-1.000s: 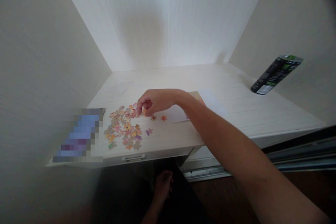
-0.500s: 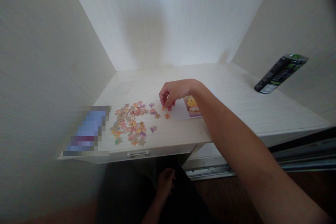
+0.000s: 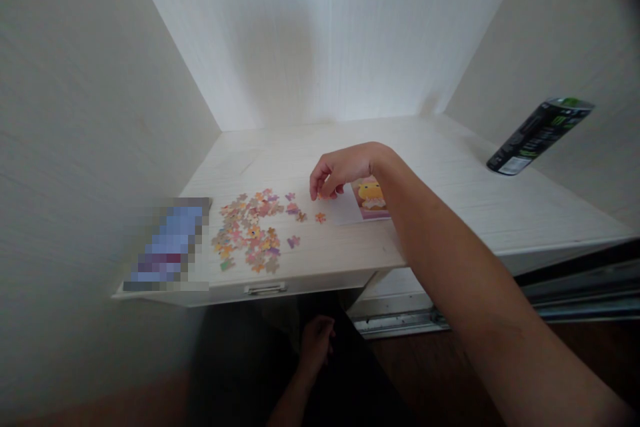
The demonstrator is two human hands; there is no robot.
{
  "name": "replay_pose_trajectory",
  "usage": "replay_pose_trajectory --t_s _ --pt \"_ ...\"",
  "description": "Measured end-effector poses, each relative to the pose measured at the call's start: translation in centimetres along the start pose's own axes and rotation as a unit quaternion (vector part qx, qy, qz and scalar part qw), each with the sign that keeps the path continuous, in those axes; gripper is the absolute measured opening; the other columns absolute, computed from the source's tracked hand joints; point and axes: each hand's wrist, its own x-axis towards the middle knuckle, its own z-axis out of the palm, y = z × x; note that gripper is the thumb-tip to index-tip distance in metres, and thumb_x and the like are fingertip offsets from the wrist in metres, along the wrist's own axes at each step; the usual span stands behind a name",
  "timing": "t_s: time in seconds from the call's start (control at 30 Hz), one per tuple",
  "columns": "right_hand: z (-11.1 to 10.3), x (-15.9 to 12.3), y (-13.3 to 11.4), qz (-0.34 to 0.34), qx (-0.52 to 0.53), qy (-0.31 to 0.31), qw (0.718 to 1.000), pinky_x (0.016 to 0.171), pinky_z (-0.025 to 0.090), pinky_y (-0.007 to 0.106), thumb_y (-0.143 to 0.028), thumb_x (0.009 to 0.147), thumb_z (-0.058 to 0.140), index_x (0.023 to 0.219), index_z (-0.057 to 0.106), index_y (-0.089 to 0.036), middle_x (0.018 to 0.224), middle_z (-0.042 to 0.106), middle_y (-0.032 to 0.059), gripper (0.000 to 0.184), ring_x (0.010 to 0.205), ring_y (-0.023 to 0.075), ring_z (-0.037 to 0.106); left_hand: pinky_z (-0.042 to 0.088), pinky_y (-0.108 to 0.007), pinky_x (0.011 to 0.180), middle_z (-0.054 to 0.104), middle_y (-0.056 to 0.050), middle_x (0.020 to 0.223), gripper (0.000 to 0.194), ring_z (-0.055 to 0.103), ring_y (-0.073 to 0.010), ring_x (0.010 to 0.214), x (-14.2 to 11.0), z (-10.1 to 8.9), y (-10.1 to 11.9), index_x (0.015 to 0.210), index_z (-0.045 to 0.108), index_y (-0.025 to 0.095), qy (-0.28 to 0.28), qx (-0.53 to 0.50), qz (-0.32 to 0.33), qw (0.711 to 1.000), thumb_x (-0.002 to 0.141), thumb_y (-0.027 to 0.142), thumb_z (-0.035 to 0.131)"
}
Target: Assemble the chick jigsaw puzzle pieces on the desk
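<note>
My right hand (image 3: pixel 333 175) reaches over the table from the right, thumb and fingers pinched on an orange jigsaw puzzle piece (image 3: pixel 323 196) that shows only in part. Beneath and beside this hand lies a white sheet (image 3: pixel 345 209) bearing a picture (image 3: pixel 371 195) of a yellow character, partly covered by my wrist and forearm. Another orange puzzle piece (image 3: pixel 320 217) rests just in front of the sheet's left side. Left of it spreads a loose pile of puzzle pieces (image 3: pixel 250 233), with a purple piece (image 3: pixel 293 241) apart. My left hand (image 3: pixel 316 340) is in my lap, fingers curled, with nothing visible in them.
A blurred flat rectangular thing (image 3: pixel 170 240) lies at the table's left end. A tall black can (image 3: pixel 540 137) stands at the right by the side wall. Walls enclose the white tabletop (image 3: pixel 280 160) on three sides. A drawer handle (image 3: pixel 265 289) juts from the front edge.
My right hand has moved slightly right and away from me, carrying the orange puzzle piece toward the sheet. The left hand stays in my lap. The view has shifted a little.
</note>
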Motion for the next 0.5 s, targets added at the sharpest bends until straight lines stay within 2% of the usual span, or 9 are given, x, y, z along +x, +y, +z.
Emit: replay_pose_trajectory --t_s 0.2,0.33,0.5 --pt "-0.09 -0.36 -0.12 0.014 0.005 -0.024 1.0 0.063 0.046 0.025 -0.028 0.068 0.077 0.097 0.072 -0.015 0.081 0.072 0.0026 0.033 0.072 0.0142 0.064 0.028 -0.013 0.034 0.054 0.001 0.076 0.017 0.041 -0.0042 0.046 0.11 -0.04 -0.16 0.103 0.055 0.01 0.002 0.005 0.006 1.0 0.1 0.025 0.049" --pt "0.13 -0.29 -0.44 0.021 -0.004 -0.044 0.999 0.065 0.045 0.026 -0.031 0.064 0.08 0.086 0.072 -0.013 0.077 0.072 0.0015 0.03 0.07 0.013 0.063 0.028 -0.013 0.034 0.054 0.0 0.078 0.018 0.042 -0.0043 0.046 -0.05 -0.06 -0.05 0.104 0.055 0.011 0.002 0.005 0.01 1.0 0.1 0.026 0.049" --pt "0.61 0.3 -0.58 0.035 -0.027 -0.064 0.997 0.066 0.046 0.026 -0.031 0.061 0.082 0.085 0.073 -0.013 0.075 0.072 0.0009 0.032 0.07 0.0138 0.064 0.028 -0.014 0.034 0.054 0.0 0.077 0.02 0.042 -0.0047 0.046 -0.14 0.01 0.13 0.103 0.056 0.011 0.006 0.01 0.0 1.0 0.1 0.029 0.049"
